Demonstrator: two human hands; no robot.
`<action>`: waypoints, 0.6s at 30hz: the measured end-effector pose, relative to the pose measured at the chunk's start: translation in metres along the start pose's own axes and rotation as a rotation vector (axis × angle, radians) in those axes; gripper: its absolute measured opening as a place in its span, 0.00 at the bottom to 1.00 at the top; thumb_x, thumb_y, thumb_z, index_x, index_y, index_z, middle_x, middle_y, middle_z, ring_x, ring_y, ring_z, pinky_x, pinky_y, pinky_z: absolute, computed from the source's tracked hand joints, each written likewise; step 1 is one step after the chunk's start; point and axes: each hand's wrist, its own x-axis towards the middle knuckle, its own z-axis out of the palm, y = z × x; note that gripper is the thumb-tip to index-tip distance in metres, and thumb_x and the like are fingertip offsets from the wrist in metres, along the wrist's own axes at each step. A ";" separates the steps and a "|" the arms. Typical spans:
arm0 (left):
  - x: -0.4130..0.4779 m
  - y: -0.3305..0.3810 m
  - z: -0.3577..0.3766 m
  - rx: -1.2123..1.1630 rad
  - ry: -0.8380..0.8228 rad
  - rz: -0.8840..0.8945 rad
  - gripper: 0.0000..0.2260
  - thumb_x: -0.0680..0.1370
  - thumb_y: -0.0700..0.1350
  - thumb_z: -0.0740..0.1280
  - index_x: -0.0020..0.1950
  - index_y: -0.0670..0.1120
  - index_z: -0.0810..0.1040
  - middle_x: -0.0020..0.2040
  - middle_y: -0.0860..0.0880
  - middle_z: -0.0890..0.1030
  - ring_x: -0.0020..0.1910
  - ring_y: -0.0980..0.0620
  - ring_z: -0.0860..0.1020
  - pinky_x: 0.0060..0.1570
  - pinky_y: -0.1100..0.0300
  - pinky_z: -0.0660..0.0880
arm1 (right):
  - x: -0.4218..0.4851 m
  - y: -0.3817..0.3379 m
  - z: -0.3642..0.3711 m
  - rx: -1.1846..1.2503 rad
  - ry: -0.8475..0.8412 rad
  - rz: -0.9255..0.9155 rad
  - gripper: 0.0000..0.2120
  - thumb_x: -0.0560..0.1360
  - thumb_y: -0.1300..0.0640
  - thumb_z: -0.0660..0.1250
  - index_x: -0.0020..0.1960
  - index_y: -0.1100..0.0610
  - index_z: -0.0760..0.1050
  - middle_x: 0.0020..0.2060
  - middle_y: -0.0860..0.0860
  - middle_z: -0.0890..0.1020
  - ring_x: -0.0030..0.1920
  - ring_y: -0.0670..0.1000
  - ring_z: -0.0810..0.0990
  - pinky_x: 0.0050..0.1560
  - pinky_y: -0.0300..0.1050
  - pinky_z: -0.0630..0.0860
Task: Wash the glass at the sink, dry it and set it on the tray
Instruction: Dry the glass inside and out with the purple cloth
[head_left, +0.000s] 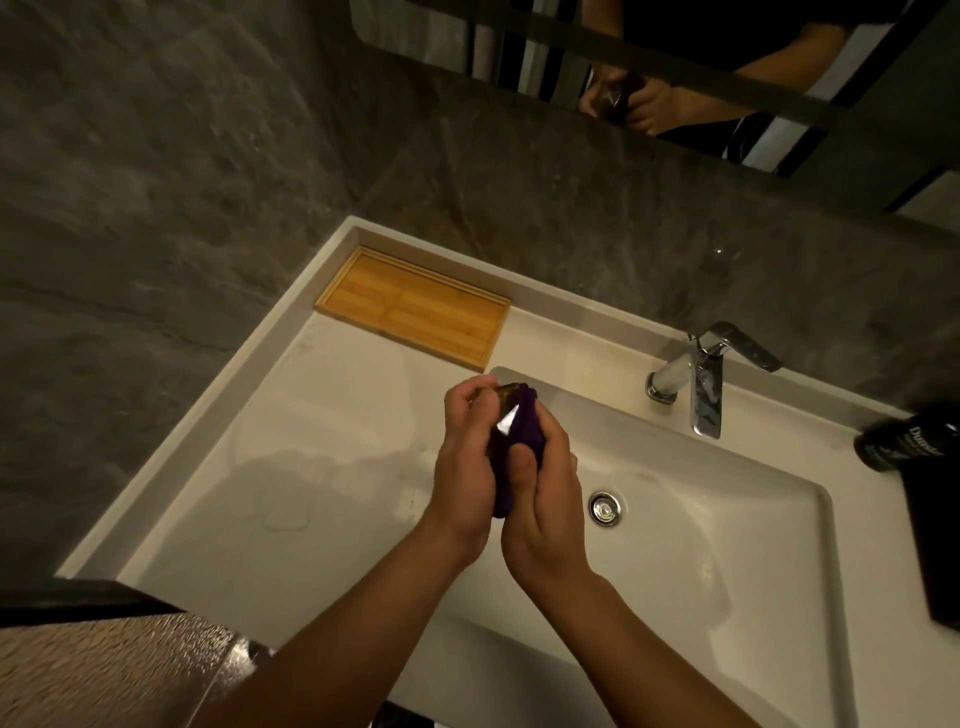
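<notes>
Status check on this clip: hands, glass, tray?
Both hands, left hand and right hand, closed on glass wrapped in purple cloth. Drying over sink edge. Wooden tray bare, path clear.

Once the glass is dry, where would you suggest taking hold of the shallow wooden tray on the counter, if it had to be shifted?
I would take the shallow wooden tray by its near long rim, coming from the sink side. It lies flat in the back-left corner of the white counter, tight to the raised edges there, so the far rims look hard to get fingers behind.
</notes>
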 end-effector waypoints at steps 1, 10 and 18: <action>0.000 -0.004 0.001 0.081 -0.024 0.111 0.14 0.85 0.51 0.58 0.70 0.53 0.70 0.64 0.47 0.78 0.60 0.48 0.81 0.50 0.58 0.82 | 0.002 -0.005 0.000 0.082 0.004 0.047 0.23 0.81 0.30 0.50 0.71 0.38 0.65 0.61 0.26 0.76 0.63 0.40 0.77 0.61 0.41 0.77; 0.003 0.018 -0.003 -0.187 -0.045 -0.303 0.24 0.82 0.66 0.54 0.63 0.54 0.82 0.54 0.46 0.88 0.59 0.43 0.83 0.56 0.48 0.83 | -0.002 0.006 -0.012 -0.095 -0.014 -0.075 0.22 0.82 0.31 0.48 0.70 0.38 0.66 0.57 0.37 0.76 0.59 0.37 0.71 0.55 0.45 0.74; -0.005 0.001 0.010 0.097 0.017 0.041 0.13 0.85 0.54 0.58 0.69 0.58 0.74 0.63 0.52 0.80 0.61 0.51 0.80 0.52 0.62 0.81 | 0.000 -0.003 -0.012 0.106 -0.013 0.045 0.21 0.81 0.30 0.50 0.69 0.34 0.67 0.60 0.31 0.79 0.61 0.45 0.80 0.61 0.38 0.77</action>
